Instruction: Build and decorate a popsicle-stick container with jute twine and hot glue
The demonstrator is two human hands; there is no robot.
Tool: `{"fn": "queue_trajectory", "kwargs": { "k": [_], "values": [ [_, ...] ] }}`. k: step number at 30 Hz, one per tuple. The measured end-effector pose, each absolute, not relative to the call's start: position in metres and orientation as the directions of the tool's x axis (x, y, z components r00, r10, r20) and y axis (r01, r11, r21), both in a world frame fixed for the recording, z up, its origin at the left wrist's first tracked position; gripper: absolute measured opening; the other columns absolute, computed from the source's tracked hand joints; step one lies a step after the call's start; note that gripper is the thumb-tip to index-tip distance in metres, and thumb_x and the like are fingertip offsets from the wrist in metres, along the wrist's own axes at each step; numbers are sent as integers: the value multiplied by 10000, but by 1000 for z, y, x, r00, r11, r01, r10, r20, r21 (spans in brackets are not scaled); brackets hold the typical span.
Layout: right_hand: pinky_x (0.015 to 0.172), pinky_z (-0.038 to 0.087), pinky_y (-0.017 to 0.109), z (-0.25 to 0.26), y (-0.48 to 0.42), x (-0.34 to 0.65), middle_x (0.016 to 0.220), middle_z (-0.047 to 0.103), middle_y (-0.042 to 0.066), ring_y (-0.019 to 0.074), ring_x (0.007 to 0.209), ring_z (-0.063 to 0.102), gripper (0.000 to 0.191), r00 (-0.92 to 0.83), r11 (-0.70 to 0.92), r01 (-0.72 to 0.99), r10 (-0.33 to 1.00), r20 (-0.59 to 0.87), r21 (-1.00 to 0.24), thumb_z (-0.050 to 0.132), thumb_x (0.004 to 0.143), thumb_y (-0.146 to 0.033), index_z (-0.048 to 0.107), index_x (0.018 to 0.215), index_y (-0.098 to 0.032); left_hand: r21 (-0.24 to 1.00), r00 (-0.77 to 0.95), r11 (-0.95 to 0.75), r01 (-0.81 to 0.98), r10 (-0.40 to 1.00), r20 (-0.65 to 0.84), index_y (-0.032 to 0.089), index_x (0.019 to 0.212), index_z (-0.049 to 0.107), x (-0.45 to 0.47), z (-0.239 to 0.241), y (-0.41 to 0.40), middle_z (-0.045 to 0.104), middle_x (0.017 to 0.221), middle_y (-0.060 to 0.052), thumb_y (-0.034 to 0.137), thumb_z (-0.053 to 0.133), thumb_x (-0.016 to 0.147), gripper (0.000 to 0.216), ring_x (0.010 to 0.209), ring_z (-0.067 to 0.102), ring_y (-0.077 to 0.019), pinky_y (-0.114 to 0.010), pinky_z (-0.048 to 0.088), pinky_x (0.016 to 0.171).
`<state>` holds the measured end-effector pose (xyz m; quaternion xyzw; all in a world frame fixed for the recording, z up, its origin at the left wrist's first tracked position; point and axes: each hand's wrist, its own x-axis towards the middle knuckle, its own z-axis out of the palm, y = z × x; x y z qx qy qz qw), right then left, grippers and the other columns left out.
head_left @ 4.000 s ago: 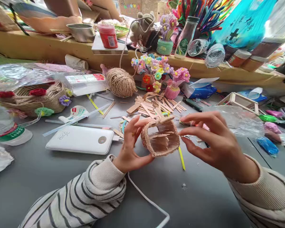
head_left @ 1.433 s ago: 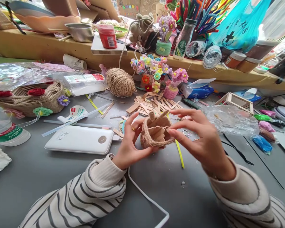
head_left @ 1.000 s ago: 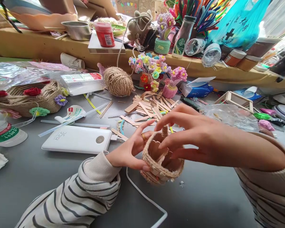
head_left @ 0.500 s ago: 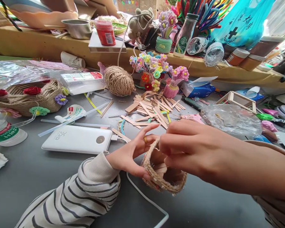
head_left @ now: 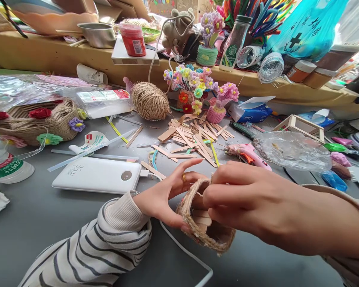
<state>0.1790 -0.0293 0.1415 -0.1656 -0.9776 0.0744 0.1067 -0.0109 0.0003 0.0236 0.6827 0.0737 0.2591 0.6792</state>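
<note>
A small twine-wrapped basket (head_left: 209, 235) is tipped so that its mouth faces me. Inside it lie a few rounded wooden craft sticks (head_left: 202, 218). My left hand (head_left: 170, 195), with a ring on one finger, grips the basket's left side between thumb and fingers. Curled fingers of my right hand (head_left: 242, 195) press together at the basket's upper right rim; whatever they pinch is hidden behind them. Just past my right hand, a pink glue gun (head_left: 247, 153) rests on the grey table.
A pile of craft sticks (head_left: 194, 135) lies beyond my hands, near a twine ball (head_left: 151, 101). A white power bank (head_left: 97, 175) and its cable (head_left: 185, 251) are at left. Crocheted flowers (head_left: 194, 79) and a crumpled plastic bag (head_left: 293, 149) stand farther back.
My right hand has shifted slightly down, uncovering more of the glue gun. The basket has tilted a little, and more of the sticks inside it show.
</note>
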Motion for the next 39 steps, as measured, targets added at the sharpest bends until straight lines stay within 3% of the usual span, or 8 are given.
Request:
{"fn": "queue_trajectory", "kwargs": {
  "k": [4, 9, 19, 27, 30, 33, 39],
  "values": [
    [698, 433, 203, 139, -30, 180, 769, 559, 44, 113, 753, 448, 382, -921, 927, 301, 343, 184, -222, 318, 903, -123, 582, 630, -172, 950, 868, 140, -278, 461, 186, 218, 1356, 60, -9, 20, -2, 513, 1177, -96, 172, 768, 530, 1089, 1158, 478, -256, -431, 343, 980],
    [720, 426, 179, 138, -30, 181, 781, 566, 32, 105, 754, 437, 368, -919, 922, 299, 347, 185, -245, 350, 896, -126, 570, 603, -168, 936, 871, 193, -295, 457, 180, 248, 1352, 71, -9, 20, -2, 503, 1186, -86, 123, 760, 517, 1089, 1155, 467, -257, -428, 310, 990],
    [702, 429, 217, 132, -29, 184, 764, 575, 26, 110, 738, 464, 377, -914, 933, 290, 336, 228, -213, 367, 887, -119, 574, 575, -166, 956, 876, 114, -269, 442, 194, 289, 1348, 75, -10, 19, 2, 471, 1234, -84, 85, 715, 536, 1053, 1192, 449, -259, -446, 292, 1021],
    [635, 447, 289, 125, -32, 193, 787, 608, 42, 137, 701, 492, 353, -871, 920, 387, 341, 354, 65, 325, 902, -129, 593, 679, -182, 964, 793, 49, -263, 580, 187, 283, 1348, 136, -8, 19, 0, 443, 1246, -96, 104, 716, 546, 1006, 1216, 423, -277, -455, 293, 1035],
    [636, 456, 297, 121, -29, 198, 798, 612, 39, 141, 701, 499, 233, -825, 889, 440, 345, 448, 128, 404, 883, -150, 595, 755, -188, 959, 749, 51, -278, 636, 183, 312, 1344, 141, -8, 20, 0, 440, 1256, -89, 143, 733, 571, 988, 1223, 417, -288, -448, 327, 1017],
    [656, 466, 300, 116, -26, 204, 849, 613, 36, 141, 736, 514, 94, -781, 855, 501, 380, 495, 136, 513, 832, -152, 586, 872, -198, 955, 697, 15, -296, 687, 206, 333, 1338, 134, -7, 19, 1, 417, 1289, -87, 152, 731, 594, 971, 1256, 375, -288, -439, 311, 1032],
    [674, 459, 317, 109, -27, 215, 833, 601, 46, 157, 764, 527, 171, -646, 772, 635, 509, 568, 31, 587, 728, -94, 582, 868, -191, 960, 584, -151, -236, 767, 265, 340, 1346, 141, -4, 14, -1, 421, 1233, -61, 135, 722, 606, 963, 1214, 417, -261, -404, 311, 1041]
  ]
}}
